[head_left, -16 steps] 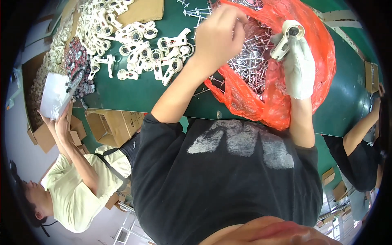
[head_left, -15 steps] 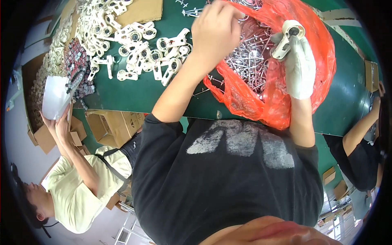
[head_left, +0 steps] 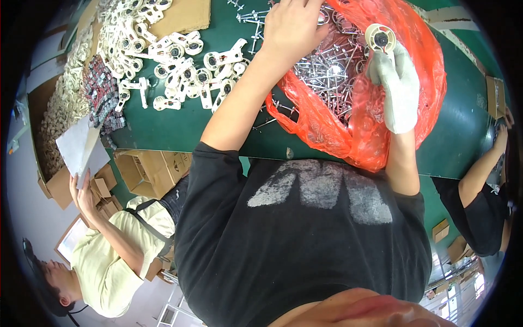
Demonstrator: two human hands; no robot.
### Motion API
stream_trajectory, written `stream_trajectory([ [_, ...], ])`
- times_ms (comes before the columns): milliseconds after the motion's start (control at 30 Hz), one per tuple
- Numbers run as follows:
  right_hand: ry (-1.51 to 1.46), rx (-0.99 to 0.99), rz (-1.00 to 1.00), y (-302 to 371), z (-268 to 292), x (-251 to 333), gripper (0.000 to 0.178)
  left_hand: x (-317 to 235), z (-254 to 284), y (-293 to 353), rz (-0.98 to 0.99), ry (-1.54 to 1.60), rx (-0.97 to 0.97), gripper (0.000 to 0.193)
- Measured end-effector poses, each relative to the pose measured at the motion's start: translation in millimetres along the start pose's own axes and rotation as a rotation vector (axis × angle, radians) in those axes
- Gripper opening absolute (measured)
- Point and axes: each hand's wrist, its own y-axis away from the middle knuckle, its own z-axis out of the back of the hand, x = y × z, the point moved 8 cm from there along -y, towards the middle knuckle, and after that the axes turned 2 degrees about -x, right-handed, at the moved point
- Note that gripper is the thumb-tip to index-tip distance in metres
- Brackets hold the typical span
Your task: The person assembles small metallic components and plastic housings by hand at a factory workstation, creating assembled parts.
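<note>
My right hand (head_left: 400, 90), in a pale work glove, is closed on a cream plastic part (head_left: 379, 39) with a round ring end and a dark centre. The ring points up, while the fingers hide the rest of the part. Below it lies an open red plastic bag (head_left: 364, 143) full of thin shiny metal pins (head_left: 329, 76). My bare left hand (head_left: 294, 27) reaches over the bag's far left side. Its fingertips run past the upper edge of the view, so its grip is hidden.
Several similar cream parts (head_left: 177, 65) lie on the green table (head_left: 174, 128) to the left. Beyond them are a pile of dark red and grey pieces (head_left: 101, 90) and cardboard (head_left: 185, 13). A co-worker at left holds a pale sheet-like thing (head_left: 81, 144); another person's arm (head_left: 485, 169) shows at right.
My right hand has turned the cream part so its ring faces up more squarely. The left hand has shifted slightly up and right. The co-worker's pale thing has tilted.
</note>
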Motion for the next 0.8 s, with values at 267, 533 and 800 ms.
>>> stream_trajectory([
  [267,0.572,0.091,-0.124,3.4,-6.3,-14.4,0.041,-31.3,62.7,16.8,-0.031,0.269,-0.234,0.032],
  [533,0.234,0.382,-0.243,16.9,-24.5,-21.9,0.045,-39.0,39.5,36.7,0.015,0.401,-0.134,0.062],
  [800,0.400,0.411,-0.146,12.5,-30.3,-3.3,0.038,-36.9,46.6,40.4,-0.133,0.687,0.096,0.050],
])
